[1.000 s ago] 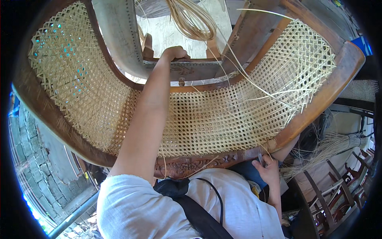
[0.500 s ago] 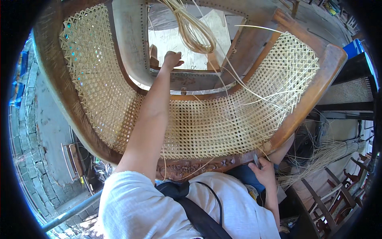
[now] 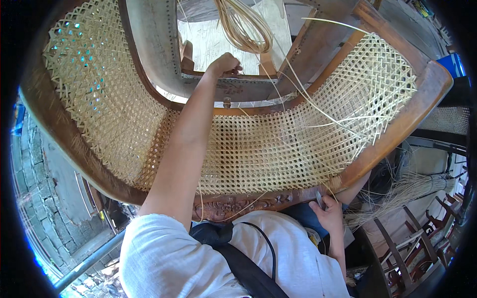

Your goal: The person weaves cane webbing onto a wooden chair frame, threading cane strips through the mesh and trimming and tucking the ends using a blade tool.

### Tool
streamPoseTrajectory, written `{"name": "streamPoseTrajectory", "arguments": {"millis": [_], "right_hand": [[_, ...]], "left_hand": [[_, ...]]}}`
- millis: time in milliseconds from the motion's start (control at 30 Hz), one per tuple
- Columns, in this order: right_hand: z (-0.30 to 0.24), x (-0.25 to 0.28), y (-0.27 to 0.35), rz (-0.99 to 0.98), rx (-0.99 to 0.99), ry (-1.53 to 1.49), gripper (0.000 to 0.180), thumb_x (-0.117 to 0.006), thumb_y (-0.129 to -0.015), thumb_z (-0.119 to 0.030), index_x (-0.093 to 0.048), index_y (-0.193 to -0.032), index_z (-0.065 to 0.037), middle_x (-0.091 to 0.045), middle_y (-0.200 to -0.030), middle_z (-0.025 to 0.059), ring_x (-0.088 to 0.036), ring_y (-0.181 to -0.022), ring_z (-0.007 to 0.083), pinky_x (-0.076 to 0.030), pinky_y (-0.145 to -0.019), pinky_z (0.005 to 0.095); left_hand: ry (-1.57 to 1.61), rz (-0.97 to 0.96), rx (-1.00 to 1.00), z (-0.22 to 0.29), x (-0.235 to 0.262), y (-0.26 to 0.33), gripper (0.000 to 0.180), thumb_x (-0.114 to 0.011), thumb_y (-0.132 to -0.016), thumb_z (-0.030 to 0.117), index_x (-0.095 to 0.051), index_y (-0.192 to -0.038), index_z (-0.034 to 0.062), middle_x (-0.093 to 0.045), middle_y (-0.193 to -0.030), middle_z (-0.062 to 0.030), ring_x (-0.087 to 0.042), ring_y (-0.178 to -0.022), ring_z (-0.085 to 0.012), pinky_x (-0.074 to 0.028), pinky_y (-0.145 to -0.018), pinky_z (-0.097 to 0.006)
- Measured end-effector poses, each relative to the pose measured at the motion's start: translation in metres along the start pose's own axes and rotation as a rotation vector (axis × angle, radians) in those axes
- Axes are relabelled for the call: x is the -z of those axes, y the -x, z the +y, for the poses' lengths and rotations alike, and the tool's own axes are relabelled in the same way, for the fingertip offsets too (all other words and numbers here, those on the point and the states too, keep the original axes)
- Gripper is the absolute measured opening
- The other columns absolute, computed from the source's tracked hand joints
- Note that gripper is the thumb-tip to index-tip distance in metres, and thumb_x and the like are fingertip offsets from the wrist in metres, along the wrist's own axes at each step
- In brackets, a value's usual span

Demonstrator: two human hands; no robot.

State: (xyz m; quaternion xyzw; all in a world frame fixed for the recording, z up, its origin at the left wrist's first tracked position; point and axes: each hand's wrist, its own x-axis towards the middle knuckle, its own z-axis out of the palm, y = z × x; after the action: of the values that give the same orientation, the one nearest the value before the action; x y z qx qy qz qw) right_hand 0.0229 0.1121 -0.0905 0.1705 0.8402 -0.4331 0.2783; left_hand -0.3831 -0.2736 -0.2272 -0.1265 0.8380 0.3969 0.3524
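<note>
A curved wooden chair back with woven cane (image 3: pixel 253 154) spreads in front of me, its lower rail carved. My left arm reaches across the weave. My left hand (image 3: pixel 226 64) is at the inner frame (image 3: pixel 169 44) beyond it, fingers curled downward; what they hold, if anything, is hidden. At the lower right rail, my right hand (image 3: pixel 329 212) grips a small grey metal tool (image 3: pixel 318 196) between thumb and fingers; its kind is unclear. Loose cane strands (image 3: pixel 318 107) trail over the right side of the weave, some ends sticking out.
A looped bundle of cane (image 3: pixel 246 30) hangs over the frame's opening at the top. To the right lie a heap of long cane strands (image 3: pixel 407 191) and dark wooden furniture parts (image 3: pixel 397 243). A metal pipe (image 3: pixel 89 260) runs at lower left, near the brick paving (image 3: pixel 49 223).
My left hand has shifted slightly right and farther away, its fingers now turned down at the inner frame. The chair back appears larger and a little higher in view. My right hand stays put.
</note>
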Motion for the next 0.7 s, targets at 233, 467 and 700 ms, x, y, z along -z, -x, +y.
{"name": "streamPoseTrajectory", "arguments": {"millis": [233,467,700], "right_hand": [[-0.011,0.002,-0.002,-0.029,-0.019,0.006,0.03,-0.077,-0.076,-0.013,-0.052,-0.065,-0.002,-0.043,-0.052,0.0,-0.037,-0.052,0.0088,-0.034,-0.049,0.0286],[-0.007,0.001,-0.003,0.001,0.025,-0.015,0.032,-0.078,-0.076,-0.013,-0.05,-0.064,-0.002,-0.043,-0.053,0.0005,-0.037,-0.051,0.0099,-0.034,-0.049,0.0287],[0.0,-0.004,-0.003,0.033,0.086,-0.026,0.032,-0.077,-0.076,-0.012,-0.049,-0.063,-0.003,-0.042,-0.052,0.0007,-0.036,-0.051,0.01,-0.033,-0.048,0.0291]], "left_hand": [[0.075,0.267,-0.046,0.002,0.0,-0.033,0.028,-0.056,-0.093,0.028,-0.064,-0.096,0.0015,-0.066,-0.08,-0.012,-0.062,-0.061,-0.019,-0.053,-0.054,-0.034],[-0.691,-0.206,0.023,0.029,0.017,0.012,0.049,-0.065,-0.081,0.057,-0.071,-0.099,0.011,-0.069,-0.088,-0.0018,-0.067,-0.078,-0.0145,-0.053,-0.064,-0.036],[0.284,-0.025,0.025,-0.017,0.0,-0.018,0.031,-0.06,-0.094,0.035,-0.069,-0.093,0.0054,-0.068,-0.082,-0.0036,-0.068,-0.073,-0.0139,-0.055,-0.061,-0.032]]}}
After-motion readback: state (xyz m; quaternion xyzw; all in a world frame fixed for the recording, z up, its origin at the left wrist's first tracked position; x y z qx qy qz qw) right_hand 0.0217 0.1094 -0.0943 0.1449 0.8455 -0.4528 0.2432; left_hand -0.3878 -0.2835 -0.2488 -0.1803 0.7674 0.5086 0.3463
